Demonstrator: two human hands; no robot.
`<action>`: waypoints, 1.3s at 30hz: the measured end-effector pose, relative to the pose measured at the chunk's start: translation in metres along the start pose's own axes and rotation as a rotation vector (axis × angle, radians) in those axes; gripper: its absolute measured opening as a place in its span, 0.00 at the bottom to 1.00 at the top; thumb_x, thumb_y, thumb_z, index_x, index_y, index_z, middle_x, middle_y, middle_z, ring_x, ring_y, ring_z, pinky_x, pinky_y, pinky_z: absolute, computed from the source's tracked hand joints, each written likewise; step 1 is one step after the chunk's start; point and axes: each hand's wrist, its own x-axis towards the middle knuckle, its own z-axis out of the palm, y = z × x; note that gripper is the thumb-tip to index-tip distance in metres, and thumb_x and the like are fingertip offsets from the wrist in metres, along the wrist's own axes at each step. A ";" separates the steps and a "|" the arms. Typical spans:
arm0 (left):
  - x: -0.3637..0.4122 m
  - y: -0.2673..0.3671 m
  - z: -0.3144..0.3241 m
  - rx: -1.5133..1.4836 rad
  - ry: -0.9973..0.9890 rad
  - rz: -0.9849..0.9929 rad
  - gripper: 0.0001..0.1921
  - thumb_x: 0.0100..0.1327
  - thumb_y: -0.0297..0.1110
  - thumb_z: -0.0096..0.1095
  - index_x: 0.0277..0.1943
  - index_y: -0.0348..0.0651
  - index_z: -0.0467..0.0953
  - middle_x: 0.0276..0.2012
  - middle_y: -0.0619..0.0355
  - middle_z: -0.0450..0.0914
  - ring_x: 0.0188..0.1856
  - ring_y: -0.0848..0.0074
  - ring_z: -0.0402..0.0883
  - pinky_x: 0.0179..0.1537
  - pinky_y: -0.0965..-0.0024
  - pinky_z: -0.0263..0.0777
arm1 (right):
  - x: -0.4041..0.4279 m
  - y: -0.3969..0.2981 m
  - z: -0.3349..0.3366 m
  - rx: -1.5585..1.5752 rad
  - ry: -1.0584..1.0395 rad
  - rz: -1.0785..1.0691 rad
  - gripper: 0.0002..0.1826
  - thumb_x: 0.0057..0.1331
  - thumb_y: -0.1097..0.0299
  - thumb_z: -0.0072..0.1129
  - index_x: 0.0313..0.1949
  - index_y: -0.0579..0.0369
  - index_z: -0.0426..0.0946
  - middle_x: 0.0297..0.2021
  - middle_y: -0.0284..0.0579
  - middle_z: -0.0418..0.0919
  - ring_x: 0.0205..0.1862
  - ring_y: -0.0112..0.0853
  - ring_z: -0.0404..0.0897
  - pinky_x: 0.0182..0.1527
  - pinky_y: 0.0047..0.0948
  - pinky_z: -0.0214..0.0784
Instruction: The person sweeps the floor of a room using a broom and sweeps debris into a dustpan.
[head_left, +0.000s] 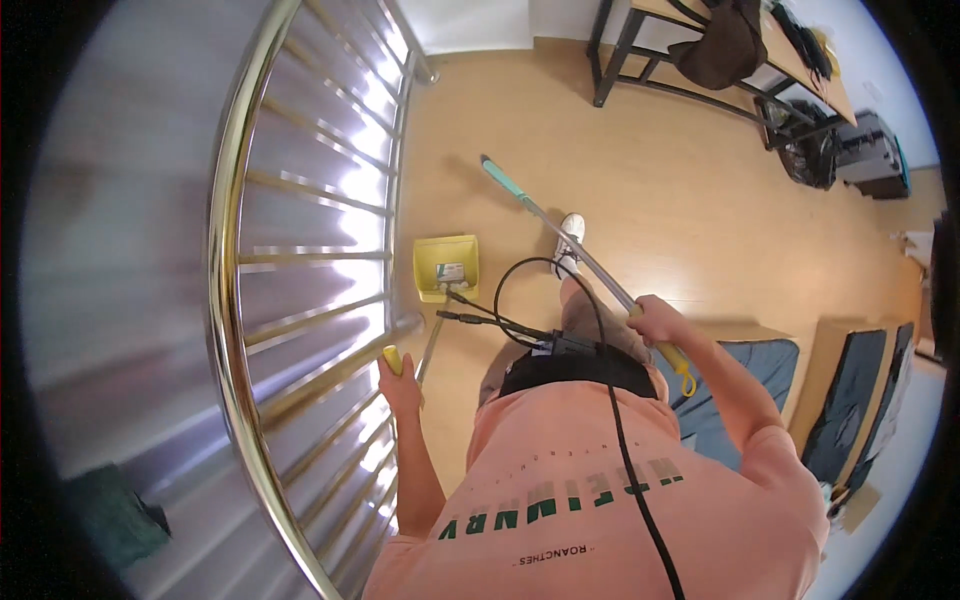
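Note:
My left hand (401, 386) grips the yellow end of a long handle (430, 349) that runs down to a yellow dustpan (446, 251). The dustpan is on the floor beside the railing, with some litter and a label inside. My right hand (658, 321) is closed around the yellow grip of a metal pole, a yellow hanging loop (688, 382) showing behind it. That pole (585, 259) slants forward and left to a narrow mint-green head (504, 178). The head looks like a broom's, seen edge-on; its bristles cannot be made out.
A polished metal railing (225, 225) runs along my left. Black cables (499, 322) hang at my waist. Ahead right is a desk (810, 52) with a brown cloth item (720, 45) and a black bag (806, 157) below. Boxes with dark-blue covers (757, 375) stand at right.

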 end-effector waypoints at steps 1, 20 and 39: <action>0.019 0.014 0.011 0.008 -0.008 0.028 0.15 0.55 0.34 0.60 0.40 0.34 0.68 0.27 0.47 0.74 0.29 0.60 0.73 0.33 0.62 0.66 | 0.007 -0.004 -0.016 0.027 0.011 -0.006 0.13 0.51 0.68 0.54 0.28 0.69 0.71 0.17 0.47 0.74 0.16 0.31 0.74 0.20 0.30 0.68; 0.339 0.304 0.208 0.153 -0.009 0.318 0.15 0.56 0.36 0.58 0.42 0.37 0.67 0.30 0.45 0.76 0.32 0.54 0.76 0.35 0.59 0.67 | 0.220 -0.181 -0.340 0.104 -0.064 -0.139 0.12 0.53 0.67 0.51 0.22 0.65 0.73 0.16 0.45 0.74 0.16 0.29 0.73 0.23 0.29 0.67; 0.591 0.449 0.360 0.160 -0.047 0.057 0.20 0.53 0.34 0.58 0.49 0.41 0.66 0.34 0.39 0.76 0.38 0.47 0.74 0.39 0.52 0.67 | 0.477 -0.592 -0.511 -0.054 -0.536 -0.270 0.13 0.55 0.64 0.53 0.27 0.64 0.72 0.23 0.45 0.74 0.19 0.28 0.72 0.22 0.27 0.67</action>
